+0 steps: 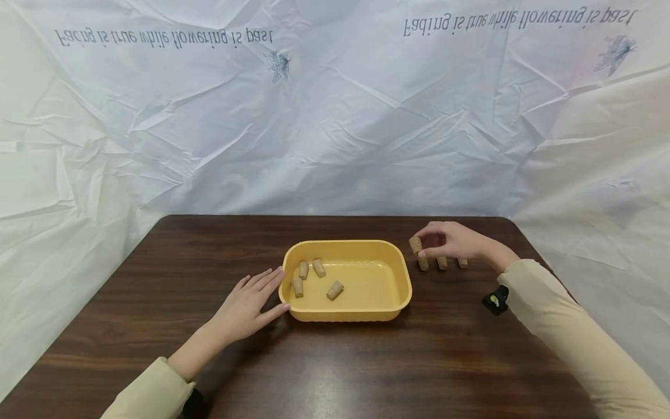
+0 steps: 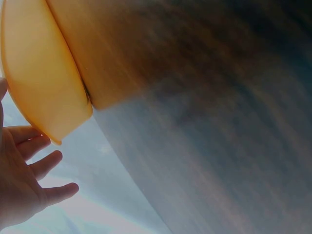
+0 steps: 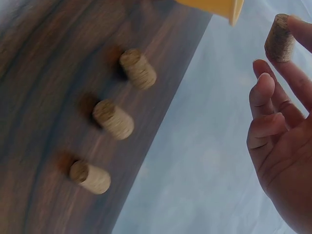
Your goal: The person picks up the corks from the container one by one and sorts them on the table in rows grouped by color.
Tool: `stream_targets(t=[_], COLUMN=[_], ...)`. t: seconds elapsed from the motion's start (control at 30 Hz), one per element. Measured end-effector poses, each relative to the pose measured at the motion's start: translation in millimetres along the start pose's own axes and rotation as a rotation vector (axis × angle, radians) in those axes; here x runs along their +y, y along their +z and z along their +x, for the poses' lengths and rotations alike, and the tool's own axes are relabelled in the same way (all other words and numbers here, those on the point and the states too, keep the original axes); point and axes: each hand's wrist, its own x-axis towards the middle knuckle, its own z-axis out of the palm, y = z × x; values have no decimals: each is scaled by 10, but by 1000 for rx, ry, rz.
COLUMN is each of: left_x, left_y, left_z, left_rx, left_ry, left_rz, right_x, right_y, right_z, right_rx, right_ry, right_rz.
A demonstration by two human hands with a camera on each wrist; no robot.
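A yellow plastic basin (image 1: 345, 315) sits mid-table with several corks lying inside toward its left, one of them a cork (image 1: 335, 290) nearer the middle. My left hand (image 1: 246, 305) rests its spread, straight fingers against the basin's left rim; the left wrist view shows the same hand (image 2: 24, 170) touching the yellow wall. To the right of the basin, my right hand (image 1: 458, 240) pinches a cork (image 3: 280, 39) between thumb and index finger, raised above the table. Below it three more corks stand or lie in a row, including a middle cork (image 3: 113, 119).
The dark wood-grain table (image 1: 345, 372) ends at a straight far edge with rounded corners. Behind it hangs a creased white sheet (image 1: 335, 116) with printed lettering. A black strap device (image 1: 495, 299) sits at the right wrist.
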Motion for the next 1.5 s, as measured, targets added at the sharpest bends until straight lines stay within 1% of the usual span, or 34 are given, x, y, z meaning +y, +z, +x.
stream_targets(t=[0.2,0.47,0.63,0.77,0.9,1.03,1.13,1.27,1.5], left_x=[-6,-5,0,-3,-4,-3,-1,-3,-2], left_y=[1,-3,-10,-11,-12,-14,-16,-15,-12], left_z=[-2,-5,-7,-6,-6,-5,-7,-8,-2], left_rx=[2,-1,-2,-2,-3,-2,-1,0,6], left_ry=[1,0,-1,-3,-4,-3,0,2,9], left_rz=[3,0,2,7,7,7,3,1,1], right_x=[59,192,286,373,497,623,705,797,936], right_y=[-12,-17,0,14,35,56,76,110,150], right_z=[-155,-365,-523,-655,-773,-881,-951,-1018,-1060], right_rx=[30,48,78,107,148,181,179,155,154], right_ry=[62,134,161,166,143,136,153,213,297], right_rz=[-26,14,8,29,54,56,59,82,86])
